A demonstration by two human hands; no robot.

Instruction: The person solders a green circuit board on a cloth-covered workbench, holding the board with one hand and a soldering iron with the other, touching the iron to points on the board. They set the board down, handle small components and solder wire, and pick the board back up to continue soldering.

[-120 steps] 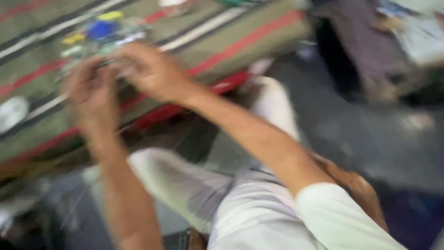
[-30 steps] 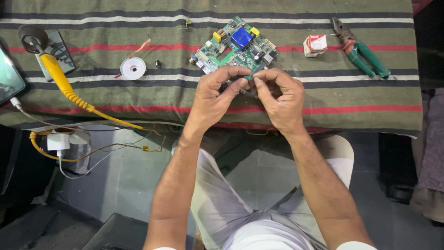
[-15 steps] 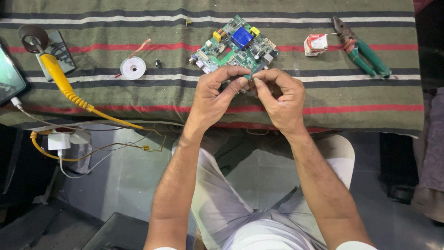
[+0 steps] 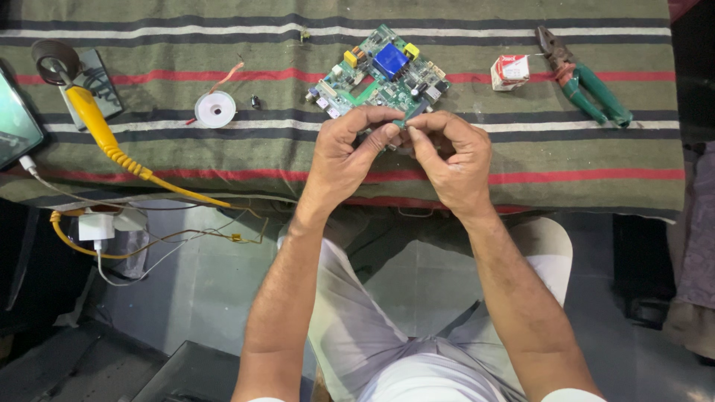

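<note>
Both hands pinch one small dark part — left hand (image 4: pixel 346 152), right hand (image 4: pixel 447 152) — just near of the green circuit board (image 4: pixel 380 71). I'd brace wrists on the striped cloth (image 4: pixel 223 149) and keep fingertip pressure light.

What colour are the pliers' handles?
Green, on the pliers in the head view.

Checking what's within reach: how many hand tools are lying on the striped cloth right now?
2. The green-handled pliers lie at the far right; the yellow-handled soldering iron lies at the far left. Both hands are apart from them, and more may lie beyond the frame.
</note>
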